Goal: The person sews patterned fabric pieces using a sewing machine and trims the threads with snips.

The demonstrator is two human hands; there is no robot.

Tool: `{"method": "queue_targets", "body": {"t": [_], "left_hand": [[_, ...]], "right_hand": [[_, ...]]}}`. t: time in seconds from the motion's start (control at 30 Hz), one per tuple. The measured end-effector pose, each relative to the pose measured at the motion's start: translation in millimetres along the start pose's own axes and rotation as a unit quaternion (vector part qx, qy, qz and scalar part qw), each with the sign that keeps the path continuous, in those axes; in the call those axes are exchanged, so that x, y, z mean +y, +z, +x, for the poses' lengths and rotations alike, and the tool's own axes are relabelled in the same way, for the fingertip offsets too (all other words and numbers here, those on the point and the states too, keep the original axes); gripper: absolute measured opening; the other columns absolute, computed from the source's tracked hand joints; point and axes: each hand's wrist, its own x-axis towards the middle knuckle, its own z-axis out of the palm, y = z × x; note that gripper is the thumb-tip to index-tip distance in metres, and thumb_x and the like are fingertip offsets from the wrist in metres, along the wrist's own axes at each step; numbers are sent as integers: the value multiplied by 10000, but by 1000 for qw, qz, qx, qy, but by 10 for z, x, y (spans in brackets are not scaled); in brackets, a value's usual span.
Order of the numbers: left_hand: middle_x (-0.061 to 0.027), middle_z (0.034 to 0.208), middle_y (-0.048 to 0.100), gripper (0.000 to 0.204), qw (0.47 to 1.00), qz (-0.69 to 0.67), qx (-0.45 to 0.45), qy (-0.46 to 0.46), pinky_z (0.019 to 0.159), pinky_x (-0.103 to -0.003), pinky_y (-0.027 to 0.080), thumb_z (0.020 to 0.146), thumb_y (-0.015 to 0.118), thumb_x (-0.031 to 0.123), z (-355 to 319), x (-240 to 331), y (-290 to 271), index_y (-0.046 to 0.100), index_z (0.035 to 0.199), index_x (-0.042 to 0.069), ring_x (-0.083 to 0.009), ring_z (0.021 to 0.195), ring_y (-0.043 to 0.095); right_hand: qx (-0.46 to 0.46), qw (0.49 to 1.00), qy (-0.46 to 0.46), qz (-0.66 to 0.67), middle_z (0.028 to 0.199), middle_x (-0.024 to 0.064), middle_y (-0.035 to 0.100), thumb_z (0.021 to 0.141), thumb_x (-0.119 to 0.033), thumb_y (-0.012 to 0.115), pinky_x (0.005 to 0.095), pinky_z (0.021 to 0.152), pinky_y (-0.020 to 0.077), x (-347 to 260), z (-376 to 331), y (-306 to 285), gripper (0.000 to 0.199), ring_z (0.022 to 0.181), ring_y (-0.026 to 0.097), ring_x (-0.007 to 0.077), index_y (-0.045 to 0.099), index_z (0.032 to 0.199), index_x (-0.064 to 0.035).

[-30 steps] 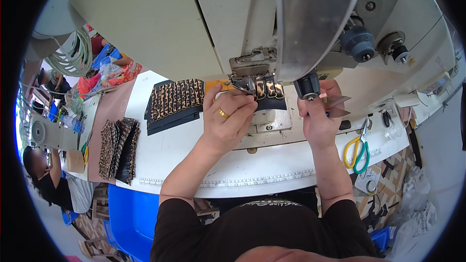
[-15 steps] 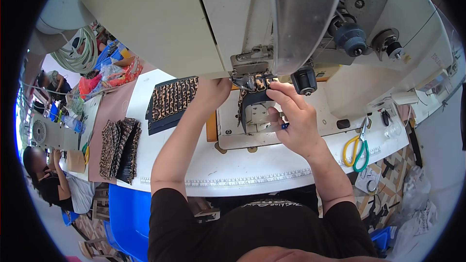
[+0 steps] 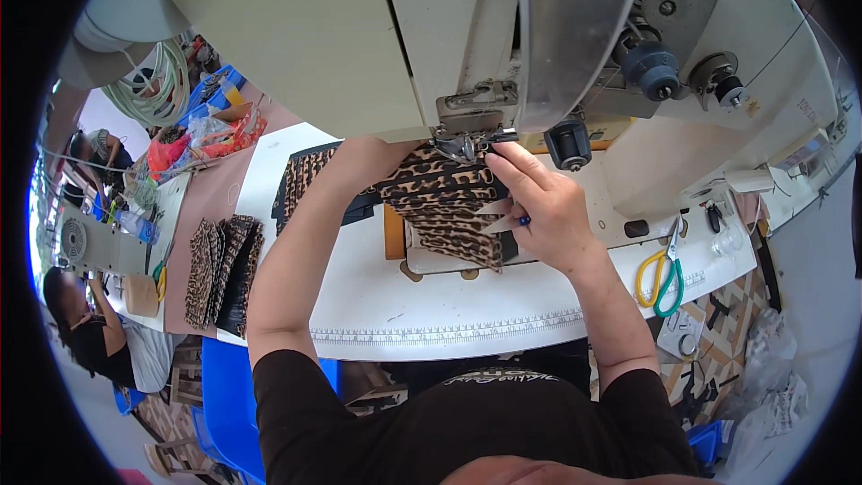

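A stack of leopard-print pieces (image 3: 220, 269) lies at the table's left edge, well apart from the work. The left hand (image 3: 364, 157) reaches behind the leopard-print fabric (image 3: 444, 207) under the sewing machine head (image 3: 467, 45); its grip is hidden. The right hand (image 3: 539, 207) pinches small thread snips (image 3: 496, 216) against the fabric. Yellow-green scissors (image 3: 663, 271) lie near the table's right edge (image 3: 750, 265).
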Motion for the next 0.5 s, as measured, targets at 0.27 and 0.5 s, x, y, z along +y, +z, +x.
{"method": "queue_targets", "body": {"t": [0.27,0.5], "left_hand": [[-101,878,602,165,996,-80,49,14,718,-328,449,787,569,125,104,-103,74,599,925,40,-226,817,565],[-83,943,600,207,994,48,20,95,786,-328,435,775,582,125,164,-249,59,601,966,46,-221,882,557]], "right_hand": [[5,999,-6,-43,1127,91,542,524,84,619,236,533,482,10,42,9,593,601,573,143,543,1094,-62],[-9,1000,10,-6,1119,105,551,557,89,616,242,527,486,49,70,-23,588,586,571,149,537,1116,-78]]}}
